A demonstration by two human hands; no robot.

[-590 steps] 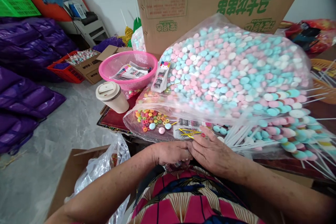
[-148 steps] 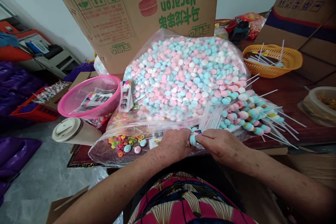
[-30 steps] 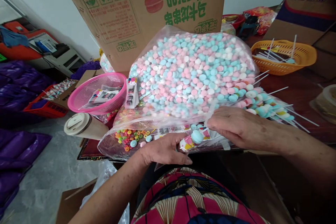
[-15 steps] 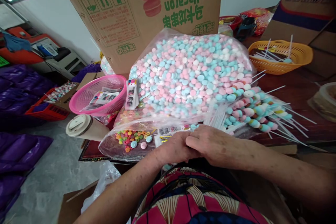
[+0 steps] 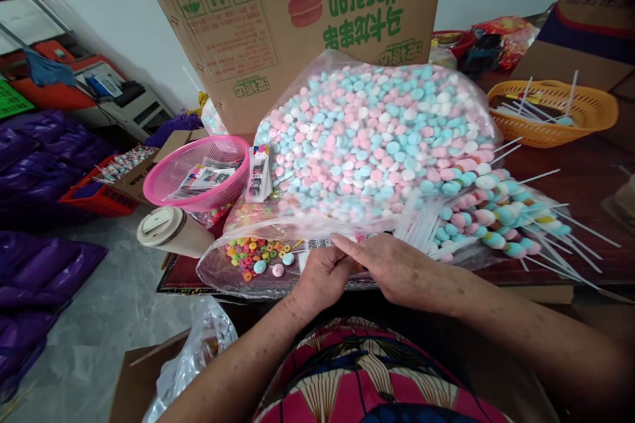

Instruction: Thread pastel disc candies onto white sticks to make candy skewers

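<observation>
Close together at the front edge of the table, my left hand and my right hand meet. My left fingers are curled inward, and whatever lies in them is hidden. One finger of my right hand stretches over the left; its others are bent, hiding what they grip. Just beyond lies a printed wrapper, partly covered by the hands. To the left, colourful ring candies rest on clear plastic. A large clear bag of pink, blue and white candies fills the middle. Candy skewers are piled at right beside white sticks.
A pink basket holds printed wrappers, with more wrappers beside it. A lidded cup stands at the left table edge. Behind the bag rises a cardboard box. A yellow basket with sticks sits at the right.
The view has shifted, so the table things appear farther right. My right hand's finger now stretches left across my left hand, where before its fingers were folded over it.
</observation>
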